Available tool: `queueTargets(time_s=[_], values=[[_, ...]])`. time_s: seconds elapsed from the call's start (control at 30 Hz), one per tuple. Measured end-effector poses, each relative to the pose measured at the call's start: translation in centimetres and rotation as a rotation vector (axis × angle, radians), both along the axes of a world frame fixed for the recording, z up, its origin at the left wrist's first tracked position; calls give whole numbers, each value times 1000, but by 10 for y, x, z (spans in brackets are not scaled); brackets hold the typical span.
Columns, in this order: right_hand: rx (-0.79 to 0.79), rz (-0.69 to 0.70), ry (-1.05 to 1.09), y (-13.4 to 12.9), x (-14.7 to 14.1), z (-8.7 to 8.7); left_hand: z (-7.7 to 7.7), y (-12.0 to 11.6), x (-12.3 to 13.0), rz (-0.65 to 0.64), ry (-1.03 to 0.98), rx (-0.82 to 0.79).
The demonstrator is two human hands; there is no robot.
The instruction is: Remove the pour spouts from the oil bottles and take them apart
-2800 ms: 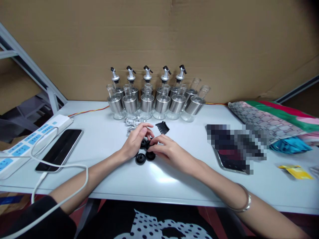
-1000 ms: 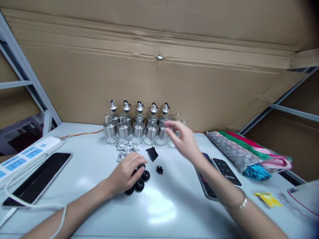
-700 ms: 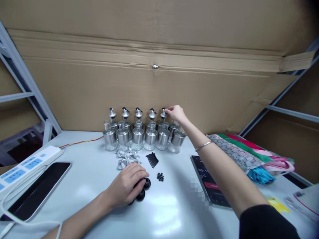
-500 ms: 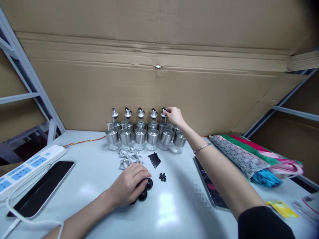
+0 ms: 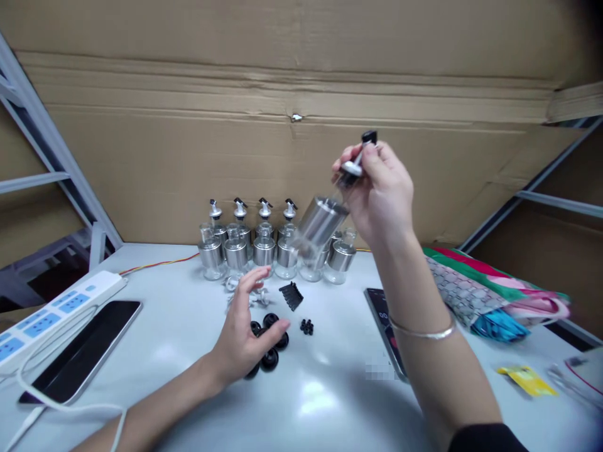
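My right hand (image 5: 379, 188) grips the neck and spout of a glass bottle with a steel sleeve (image 5: 323, 216), held tilted in the air above the others, its base blurred. My left hand (image 5: 247, 326) is raised with thumb and fingers apart, nothing in it, just above several round black caps (image 5: 270, 359). Beyond it are white-grey spout parts (image 5: 259, 296), partly hidden. Black thin strips (image 5: 292, 295) and small black pieces (image 5: 306, 326) lie to its right. Behind, several sleeved bottles (image 5: 236, 252) stand in two rows; back ones carry spouts (image 5: 240, 209).
At the left lie a power strip (image 5: 56, 314), a dark phone (image 5: 85, 351) and a white cable. A second phone (image 5: 385, 326) is partly under my right forearm. Colourful fabric (image 5: 504, 295) and a yellow packet (image 5: 527, 380) lie right. Cardboard (image 5: 301, 163) stands behind the bottles.
My right hand has lifted a spouted bottle out of the back row, up and to the right, tilting it. My left hand has risen off the black caps and opened.
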State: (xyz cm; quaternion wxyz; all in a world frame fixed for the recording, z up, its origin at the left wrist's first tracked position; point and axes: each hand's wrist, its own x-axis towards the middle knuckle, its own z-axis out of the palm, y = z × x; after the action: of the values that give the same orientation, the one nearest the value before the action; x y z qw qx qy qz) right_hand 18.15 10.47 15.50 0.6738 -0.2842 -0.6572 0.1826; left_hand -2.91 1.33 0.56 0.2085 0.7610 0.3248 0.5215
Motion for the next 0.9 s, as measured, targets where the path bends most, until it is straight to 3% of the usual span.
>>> queueTargets(time_s=[0.13,0.23,0.3,0.37,0.5,0.6,0.67,0.8,0.9], values=[[-235,300,22,-51,-45,-22,6,-9,11,-147,-29,-266],[-291,581,-21,-70,-65,-35,2,-13,15,-232,-18,-528],[-318,680,-39,-73,-69,-38,0,-13,14,-200,-7,-619],[-352,644,-44,-71,-68,-39,0,-12,12,-130,19,-618],[-382,296,-25,-59,-66,-42,3,-11,6,13,93,-564],[-362,130,60,-53,-70,-48,6,-11,3,10,152,-588],[-379,130,111,-51,-72,-51,6,-12,1,-69,152,-614],[-449,259,210,-51,-72,-50,7,-11,-4,-287,62,-679],[-480,355,306,-51,-69,-48,9,-8,-9,-611,-33,-849]])
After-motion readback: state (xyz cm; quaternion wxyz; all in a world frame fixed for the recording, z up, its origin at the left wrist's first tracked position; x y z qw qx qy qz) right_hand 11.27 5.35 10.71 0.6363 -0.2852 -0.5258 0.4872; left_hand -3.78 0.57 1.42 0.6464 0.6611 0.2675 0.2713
